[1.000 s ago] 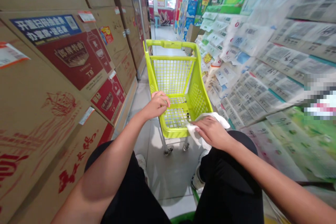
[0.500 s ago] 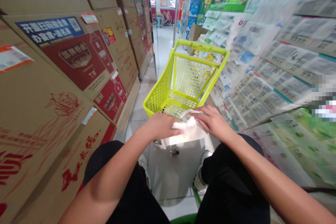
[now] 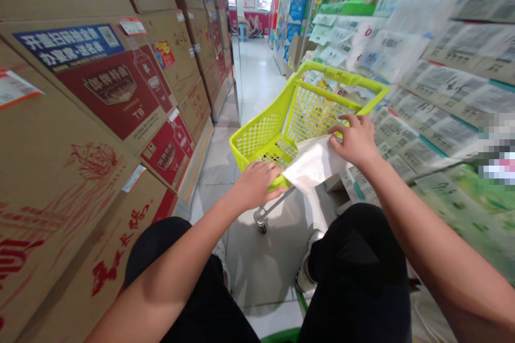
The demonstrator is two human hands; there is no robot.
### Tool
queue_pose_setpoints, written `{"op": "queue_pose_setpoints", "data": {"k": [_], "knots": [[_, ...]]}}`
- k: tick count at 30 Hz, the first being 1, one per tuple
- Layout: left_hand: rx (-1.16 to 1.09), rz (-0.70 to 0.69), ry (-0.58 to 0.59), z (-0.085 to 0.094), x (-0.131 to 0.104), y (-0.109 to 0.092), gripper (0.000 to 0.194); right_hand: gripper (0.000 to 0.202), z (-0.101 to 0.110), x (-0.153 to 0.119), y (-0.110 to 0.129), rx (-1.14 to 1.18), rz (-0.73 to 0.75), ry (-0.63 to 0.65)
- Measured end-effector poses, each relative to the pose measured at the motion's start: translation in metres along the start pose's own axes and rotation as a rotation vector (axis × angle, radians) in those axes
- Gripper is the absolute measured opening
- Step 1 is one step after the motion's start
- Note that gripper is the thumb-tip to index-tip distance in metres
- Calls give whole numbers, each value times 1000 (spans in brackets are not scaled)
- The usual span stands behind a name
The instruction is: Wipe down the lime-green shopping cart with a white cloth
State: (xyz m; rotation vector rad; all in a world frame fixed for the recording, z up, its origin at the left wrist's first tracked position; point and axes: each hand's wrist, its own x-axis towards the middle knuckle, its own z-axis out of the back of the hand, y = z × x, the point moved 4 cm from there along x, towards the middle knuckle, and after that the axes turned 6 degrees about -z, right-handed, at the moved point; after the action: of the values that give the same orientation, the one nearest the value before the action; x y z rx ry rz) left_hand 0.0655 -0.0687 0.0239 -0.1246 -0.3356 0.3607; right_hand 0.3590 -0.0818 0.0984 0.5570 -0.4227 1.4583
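A yellow-green shopping cart [image 3: 261,142] stands in front of my knees, turned at an angle. A white cloth [image 3: 311,166] hangs over its near rim between my hands. My left hand [image 3: 259,183] rests on the cart's near corner, at the left end of the cloth, fingers closed together on the rim. My right hand [image 3: 354,139] is over the cart's right side with the cloth's upper right edge between thumb and fingers.
Stacked cardboard boxes [image 3: 161,86] line the left side. Packs of tissue on shelves [image 3: 438,91] rise on the right. A cart wheel [image 3: 262,225] is near my feet. A green stool edge [image 3: 284,336] shows at the bottom. A person [image 3: 240,5] is far down the aisle.
The cart has swung to the right and turned. My right hand has moved up and right, stretching the cloth out. My left hand has moved slightly right and up to the cart's corner.
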Motion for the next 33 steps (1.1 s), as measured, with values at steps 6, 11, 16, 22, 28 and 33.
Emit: {"op": "queue_pose_setpoints", "data": {"k": [6, 11, 16, 22, 28, 33], "knots": [[-135, 1, 25, -11, 9, 10, 55, 34, -47, -55, 84, 94, 448, 311], [-237, -30, 80, -12, 14, 15, 49, 42, -60, -57, 51, -19, 393, 264], [-310, -76, 40, -19, 17, 19, 43, 45, -42, -33, -28, -161, 227, 200], [-65, -50, 55, -30, 22, 21, 22, 41, -42, -67, 52, -6, 258, 213], [81, -120, 48, -25, 12, 23, 35, 45, -43, -53, 54, -30, 430, 381], [69, -95, -53, -23, 11, 33, 33, 44, -38, -19, -36, -278, 174, 203]]}}
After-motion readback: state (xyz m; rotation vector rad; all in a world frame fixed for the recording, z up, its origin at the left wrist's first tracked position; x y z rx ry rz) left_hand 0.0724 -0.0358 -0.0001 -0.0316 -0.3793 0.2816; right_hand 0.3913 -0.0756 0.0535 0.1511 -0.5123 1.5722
